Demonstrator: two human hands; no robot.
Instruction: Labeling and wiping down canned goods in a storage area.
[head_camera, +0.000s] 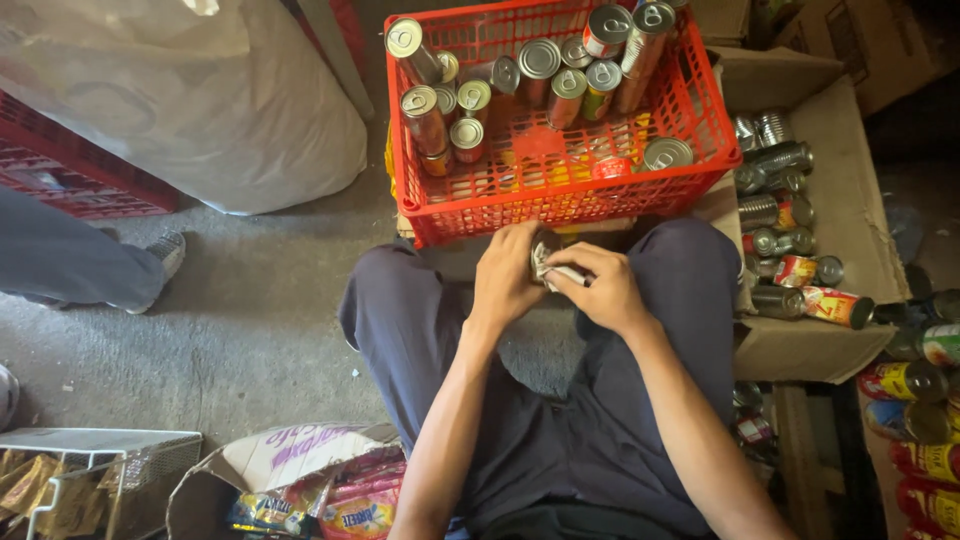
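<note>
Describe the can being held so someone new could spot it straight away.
Start at the red crate of cans. Just below it, above the person's lap, the left hand and right hand meet around one can. It alone is in hands, not in a crate or box.

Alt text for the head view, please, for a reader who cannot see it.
Seen from above, a seated person's left hand and right hand together hold a small can over their lap. Ahead sits a red plastic crate of tin cans, with more cans in an open cardboard box to the right.
</note>
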